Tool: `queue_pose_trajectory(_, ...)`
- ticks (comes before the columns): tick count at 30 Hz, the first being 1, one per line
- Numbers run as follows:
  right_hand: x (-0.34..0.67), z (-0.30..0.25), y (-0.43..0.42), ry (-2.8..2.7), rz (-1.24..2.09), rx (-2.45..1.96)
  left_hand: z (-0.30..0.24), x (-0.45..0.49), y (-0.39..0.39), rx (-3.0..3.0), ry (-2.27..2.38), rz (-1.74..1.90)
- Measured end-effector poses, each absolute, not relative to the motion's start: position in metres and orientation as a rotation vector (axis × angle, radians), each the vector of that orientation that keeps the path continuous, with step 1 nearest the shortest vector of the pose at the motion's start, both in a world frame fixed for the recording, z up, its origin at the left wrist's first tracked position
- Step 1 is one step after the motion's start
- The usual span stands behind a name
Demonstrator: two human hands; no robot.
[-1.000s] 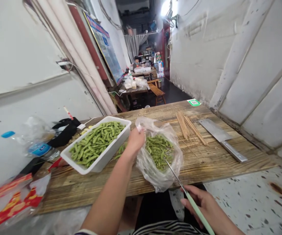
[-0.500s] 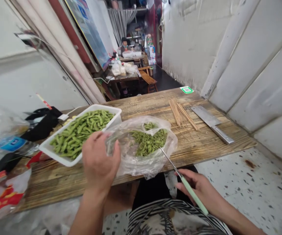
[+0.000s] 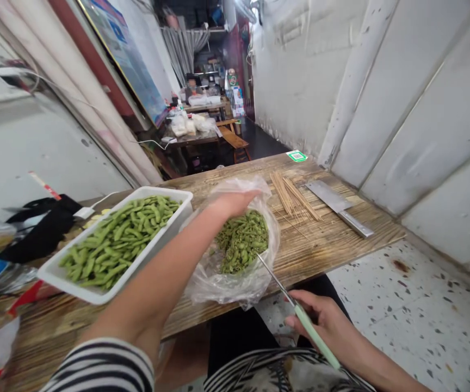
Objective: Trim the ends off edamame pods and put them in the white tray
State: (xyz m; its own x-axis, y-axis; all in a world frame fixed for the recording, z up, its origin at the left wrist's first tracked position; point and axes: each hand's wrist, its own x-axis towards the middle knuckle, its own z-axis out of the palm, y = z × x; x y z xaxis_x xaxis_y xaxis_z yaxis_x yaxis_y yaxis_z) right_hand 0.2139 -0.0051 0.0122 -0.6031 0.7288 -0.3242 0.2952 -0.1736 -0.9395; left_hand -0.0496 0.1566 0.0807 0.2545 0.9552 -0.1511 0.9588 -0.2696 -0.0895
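Note:
My left hand (image 3: 238, 204) reaches across to the far rim of a clear plastic bag (image 3: 261, 283), fingers closed on the film and their tips partly hidden. Inside the open bag lies a heap of green pods and small trimmings (image 3: 243, 242). Held in my right hand (image 3: 316, 316) at the near right is a slim metal-bladed tool (image 3: 311, 332) with a pale green handle. It is seen edge-on, so its exact kind is unclear; its tip touches or overlaps the bag's near side. A white tub (image 3: 186, 207) full of green pods (image 3: 124, 234) stands left of the bag.
On the wooden table (image 3: 296, 247), thin wooden skewers (image 3: 288, 193) and a cleaver (image 3: 336, 206) lie to the right. A green-bordered code card (image 3: 297, 156) is at the far edge. Packaging and a black item (image 3: 39, 223) crowd the left. A person (image 3: 192, 87) sits farther back.
My left hand has moved right and forward from beside the tub to the bag's far rim. The pods and trimmings now form one heap. The view has shifted; my right hand still holds the tool.

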Motion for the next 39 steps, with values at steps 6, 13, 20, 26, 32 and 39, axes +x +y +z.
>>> queue_pose_trajectory(6, 0.222, 0.008, -0.005, -1.788, 1.773, -1.220, 0.044, -0.066, 0.207, 2.427, 1.715, -0.201)
queue_pose_trajectory(13, 0.232, -0.006, -0.002, -1.846, 1.727, -1.117, 0.022, -0.072, 0.226, 2.351, 1.679, -0.210)
queue_pose_trajectory(20, 0.235, -0.011, -0.003, -1.727, 1.770, -1.182, 0.067, -0.077, 0.190, 2.396, 1.673, -0.035)
queue_pose_trajectory(26, 0.234, -0.010, -0.007, -1.706, 1.744, -1.172, 0.129, -0.074, 0.121, 2.464, 1.717, 0.220)
queue_pose_trajectory(32, 0.226, 0.002, -0.007, -1.785, 1.647, -1.112, 0.099, -0.074, 0.128, 2.385, 1.924, 0.293)
queue_pose_trajectory(39, 0.198, 0.010, 0.004, -1.937, 1.599, -1.050, 0.053, -0.081, 0.150, 2.310, 1.833, 0.363)
